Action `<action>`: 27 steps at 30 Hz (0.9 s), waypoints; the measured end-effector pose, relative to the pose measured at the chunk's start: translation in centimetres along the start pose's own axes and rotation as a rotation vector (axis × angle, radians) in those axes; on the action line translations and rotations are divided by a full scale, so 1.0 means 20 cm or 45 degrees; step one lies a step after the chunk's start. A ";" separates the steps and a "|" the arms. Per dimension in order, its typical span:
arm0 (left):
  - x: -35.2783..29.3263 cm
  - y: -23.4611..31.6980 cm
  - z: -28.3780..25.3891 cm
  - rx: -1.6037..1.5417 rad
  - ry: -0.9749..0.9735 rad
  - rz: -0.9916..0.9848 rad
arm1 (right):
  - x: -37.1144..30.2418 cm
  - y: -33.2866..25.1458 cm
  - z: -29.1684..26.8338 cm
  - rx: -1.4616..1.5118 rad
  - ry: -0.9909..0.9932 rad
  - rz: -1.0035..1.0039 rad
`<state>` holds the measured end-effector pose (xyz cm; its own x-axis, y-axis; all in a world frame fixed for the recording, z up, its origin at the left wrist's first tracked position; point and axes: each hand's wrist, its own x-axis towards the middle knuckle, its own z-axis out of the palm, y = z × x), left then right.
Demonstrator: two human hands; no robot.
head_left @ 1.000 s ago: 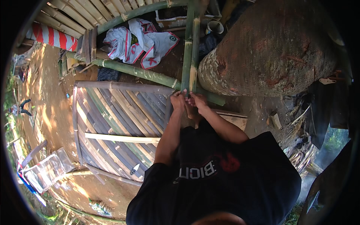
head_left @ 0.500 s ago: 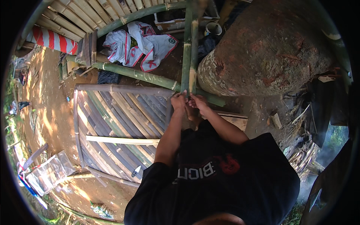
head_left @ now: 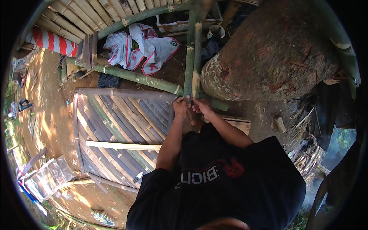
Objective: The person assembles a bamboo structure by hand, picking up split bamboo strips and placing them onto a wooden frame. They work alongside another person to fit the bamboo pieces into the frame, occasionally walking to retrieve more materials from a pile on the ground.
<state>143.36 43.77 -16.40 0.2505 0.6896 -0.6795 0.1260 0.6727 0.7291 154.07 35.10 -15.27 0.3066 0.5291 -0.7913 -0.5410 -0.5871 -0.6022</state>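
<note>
Two green bamboo lengths run side by side away from me, a left piece [head_left: 189, 65] and a right piece [head_left: 197, 57] whose near end shows pale cut wood. At the left one's near end my left hand [head_left: 180, 105] is closed, thumb up along it. My right hand [head_left: 202, 107] pinches the near end of the right one, its fingers curled beneath. Behind my hands both lengths cross a thick green bamboo pole [head_left: 142, 79]. My bare foot [head_left: 195, 119] shows partly, just below the hands.
To my left lies a slatted bamboo panel [head_left: 122, 92] carrying a pale bamboo strip [head_left: 122, 145] and a knife [head_left: 138, 177]. A large log or boulder [head_left: 264, 57] stands at right. White sacks [head_left: 132, 48] and a bucket [head_left: 217, 30] sit beyond the pole; split firewood [head_left: 310, 163] lies lower right.
Both hands and the near ends of the two bamboo lengths sit slightly lower in the picture. The whole view has shifted a little; the grips look the same.
</note>
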 end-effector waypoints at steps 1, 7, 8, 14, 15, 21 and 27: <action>0.00 0.01 0.00 0.005 0.001 -0.010 | 0.00 0.00 0.00 -0.002 0.002 0.003; 0.01 0.05 0.06 0.106 0.115 0.013 | 0.02 0.01 0.00 -0.018 0.000 -0.026; 0.02 0.06 0.07 0.108 0.127 0.025 | 0.03 0.00 0.01 -0.023 0.017 -0.031; 0.01 0.02 0.06 0.073 0.138 0.008 | 0.03 0.06 0.00 0.031 0.022 -0.102; 0.01 0.03 0.06 0.086 0.117 0.017 | 0.03 0.05 0.00 0.012 0.021 -0.083; -0.01 0.02 0.01 0.063 0.022 0.027 | 0.02 0.03 0.01 -0.026 0.030 -0.060; 0.01 0.00 0.00 0.092 -0.018 0.026 | 0.01 0.01 0.00 -0.058 0.013 -0.100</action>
<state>143.38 43.93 -16.60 0.2673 0.6987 -0.6636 0.1894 0.6371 0.7471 154.00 35.05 -15.57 0.3547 0.5683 -0.7425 -0.4787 -0.5717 -0.6663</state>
